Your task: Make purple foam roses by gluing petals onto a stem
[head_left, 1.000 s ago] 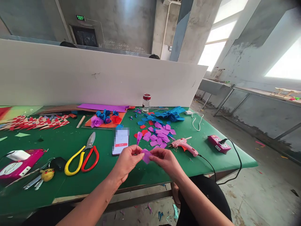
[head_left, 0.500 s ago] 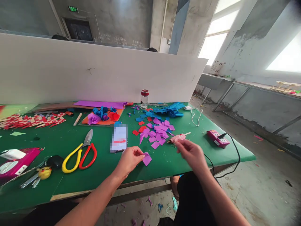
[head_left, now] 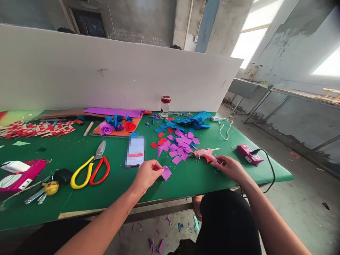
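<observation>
Between the thumb and fingers of my left hand (head_left: 150, 174) is a small purple paper piece (head_left: 166, 173), held just above the green table (head_left: 111, 198). My right hand (head_left: 230, 168) is closed round the handle of a pink glue gun (head_left: 204, 153), which lies on its side with its nozzle toward the left. Beside the nozzle spreads a pile of purple paper pieces (head_left: 183, 144), mixed with red and blue ones. A phone (head_left: 135, 152) lies just behind my left hand.
Scissors (head_left: 98, 159), keys with a yellow charm (head_left: 51, 188) and a power strip (head_left: 23, 175) lie left. Paper flowers (head_left: 117, 124), a glass jar (head_left: 165, 107) and blue paper (head_left: 196, 120) stand or lie behind. Another power strip (head_left: 250, 154) with a black cable is right.
My right hand has moved right and closed on the glue gun's handle. My left hand still holds the purple piece. The view has shifted slightly.
</observation>
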Demonstrator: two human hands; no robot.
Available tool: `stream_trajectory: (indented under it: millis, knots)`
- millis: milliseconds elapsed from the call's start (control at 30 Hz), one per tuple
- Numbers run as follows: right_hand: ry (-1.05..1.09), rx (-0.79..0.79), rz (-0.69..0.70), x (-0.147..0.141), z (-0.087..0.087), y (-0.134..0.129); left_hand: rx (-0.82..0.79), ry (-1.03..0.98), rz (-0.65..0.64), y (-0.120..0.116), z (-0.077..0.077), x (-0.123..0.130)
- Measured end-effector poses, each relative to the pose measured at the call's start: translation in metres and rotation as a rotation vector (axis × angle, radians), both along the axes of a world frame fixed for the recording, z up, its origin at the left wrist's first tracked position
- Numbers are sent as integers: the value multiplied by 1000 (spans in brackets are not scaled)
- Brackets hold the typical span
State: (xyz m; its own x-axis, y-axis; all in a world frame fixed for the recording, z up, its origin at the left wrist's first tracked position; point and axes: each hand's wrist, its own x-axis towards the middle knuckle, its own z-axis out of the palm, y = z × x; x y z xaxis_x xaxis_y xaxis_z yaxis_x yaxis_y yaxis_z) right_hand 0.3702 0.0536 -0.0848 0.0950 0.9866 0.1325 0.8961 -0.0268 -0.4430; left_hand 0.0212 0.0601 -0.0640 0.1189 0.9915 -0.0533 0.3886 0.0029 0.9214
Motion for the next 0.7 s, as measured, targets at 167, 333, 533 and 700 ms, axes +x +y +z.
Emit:
stream_trajectory:
  millis: [167,333,533,700]
  knots:
    - [-96,22,14,-7,-3,15,-2,17,-11,3,-1,1]
    - [-84,70,51,-6,-5,14,-6,19,-12,5,-7,0]
    - [407,1,-49,-15,15,-13,-7,30,-17,4,-6,-1]
    - [642,-109,156,-54,42,-42,3,60,-23,4,-3,1]
